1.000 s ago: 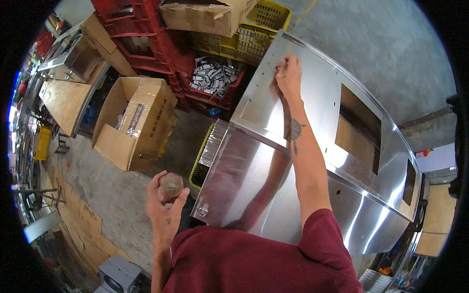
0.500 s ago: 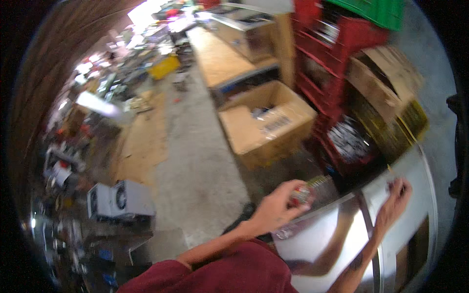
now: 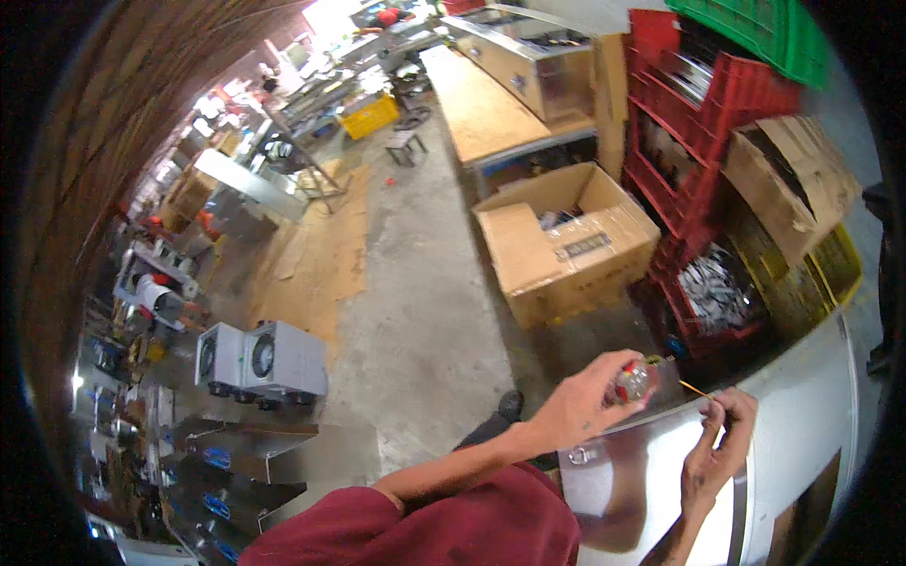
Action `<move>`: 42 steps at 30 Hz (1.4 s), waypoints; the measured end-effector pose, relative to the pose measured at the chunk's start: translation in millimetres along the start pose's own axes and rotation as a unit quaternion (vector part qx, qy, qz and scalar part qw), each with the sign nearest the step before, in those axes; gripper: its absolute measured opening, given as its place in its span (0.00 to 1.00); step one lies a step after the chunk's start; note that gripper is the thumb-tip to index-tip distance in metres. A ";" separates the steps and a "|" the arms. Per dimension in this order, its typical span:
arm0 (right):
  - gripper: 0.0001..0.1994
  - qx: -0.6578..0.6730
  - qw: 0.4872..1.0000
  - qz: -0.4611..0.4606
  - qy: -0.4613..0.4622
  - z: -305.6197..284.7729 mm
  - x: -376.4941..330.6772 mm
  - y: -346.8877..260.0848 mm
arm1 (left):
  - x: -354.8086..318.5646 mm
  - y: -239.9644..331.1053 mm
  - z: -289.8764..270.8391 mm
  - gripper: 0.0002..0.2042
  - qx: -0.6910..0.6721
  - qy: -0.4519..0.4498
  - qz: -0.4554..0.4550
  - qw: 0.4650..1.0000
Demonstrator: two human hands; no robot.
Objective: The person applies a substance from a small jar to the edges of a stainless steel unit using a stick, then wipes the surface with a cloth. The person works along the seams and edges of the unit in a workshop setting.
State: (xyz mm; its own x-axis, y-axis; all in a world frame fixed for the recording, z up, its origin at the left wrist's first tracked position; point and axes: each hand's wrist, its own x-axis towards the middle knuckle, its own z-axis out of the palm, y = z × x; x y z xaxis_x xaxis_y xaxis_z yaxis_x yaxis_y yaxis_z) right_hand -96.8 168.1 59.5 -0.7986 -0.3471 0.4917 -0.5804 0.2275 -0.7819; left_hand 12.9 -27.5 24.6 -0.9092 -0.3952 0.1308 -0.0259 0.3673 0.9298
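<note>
Low in the right half of the frame, the left hand [image 3: 583, 407] is closed around a small round canister with a red and silver body [image 3: 634, 381], which juts from the right side of the fist just above the upper edge of the shiny stainless-steel sheet-metal cabinet [image 3: 802, 415]. Just to its right, the right hand [image 3: 714, 451] pinches a thin yellowish stick [image 3: 694, 388] between fingertips; the stick points up and left toward the canister, its tip close to it but apart. The right hand lies over the steel surface, which mirrors both forearms.

Above the hands, near the centre right, an open brown cardboard box [image 3: 564, 243] stands on the grey concrete floor [image 3: 415, 311]. To its right, stacked red plastic crates [image 3: 703, 160] hold grey metal parts, with a green crate [image 3: 755, 28] at the top right. A long plywood-topped workbench [image 3: 491, 108] runs toward the top centre. At the lower left sit two grey fan units [image 3: 260, 358].
</note>
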 end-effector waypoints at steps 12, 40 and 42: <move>0.20 -0.072 0.988 -0.095 -0.098 -2.3 3.9 5.2 | 4.8 2.9 18.6 0.33 -0.059 -0.043 -0.064 0.995; 0.00 -0.040 0.999 -0.008 -0.018 -19.7 13.3 5.4 | 4.2 -4.0 11.1 0.34 0.012 -0.068 0.011 0.998; 0.04 -0.066 0.997 -0.017 0.020 -42.7 24.8 35.7 | 4.1 -4.3 10.2 0.34 0.001 -0.072 0.005 0.997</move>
State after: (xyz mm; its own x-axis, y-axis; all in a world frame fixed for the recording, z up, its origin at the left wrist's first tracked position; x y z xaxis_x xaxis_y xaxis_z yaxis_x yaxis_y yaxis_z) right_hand -144.1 206.4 60.0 -0.7818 -0.3215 0.5342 -0.6215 0.3342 -0.7085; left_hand 5.0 -22.1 17.6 -0.9598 -0.2663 0.0883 -0.0180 0.3723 0.9279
